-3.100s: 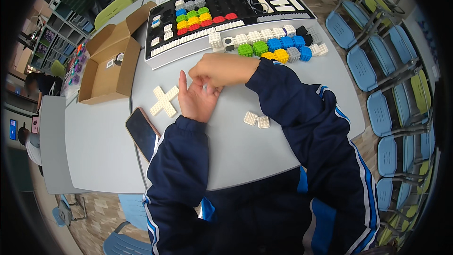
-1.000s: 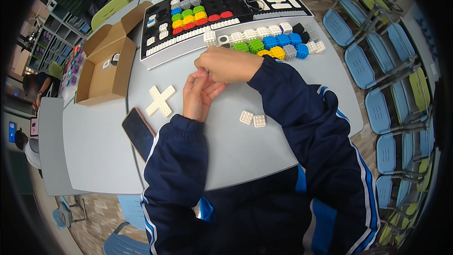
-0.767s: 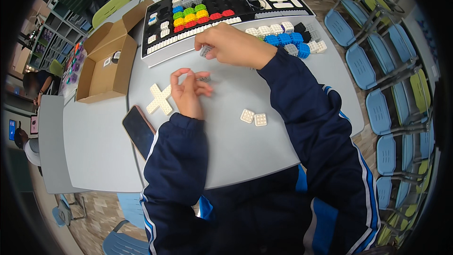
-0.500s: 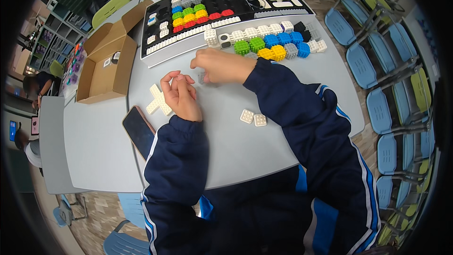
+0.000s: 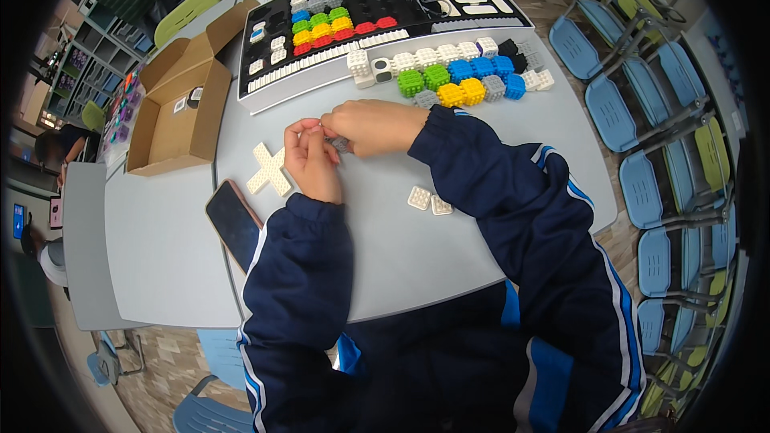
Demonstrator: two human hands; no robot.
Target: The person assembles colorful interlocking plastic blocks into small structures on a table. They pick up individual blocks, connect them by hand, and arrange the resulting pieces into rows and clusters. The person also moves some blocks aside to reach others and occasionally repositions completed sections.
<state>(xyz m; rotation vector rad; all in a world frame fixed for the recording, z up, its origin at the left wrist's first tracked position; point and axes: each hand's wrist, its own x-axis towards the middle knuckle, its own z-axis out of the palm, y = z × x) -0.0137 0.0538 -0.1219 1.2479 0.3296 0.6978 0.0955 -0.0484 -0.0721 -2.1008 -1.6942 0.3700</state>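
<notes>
Close by the right fingers (image 5: 337, 123), a grey block (image 5: 341, 145) (partly hidden)

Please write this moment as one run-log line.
left hand: close to right hand; grey block: at hands, partly hidden; left side: white cross, phone; right side: two white tiles

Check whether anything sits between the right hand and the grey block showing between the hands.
Nothing visible does. The grey block shows right by the right hand, with the left hand close on its other side. The block is partly hidden, so exact contact can't be made out.
</notes>
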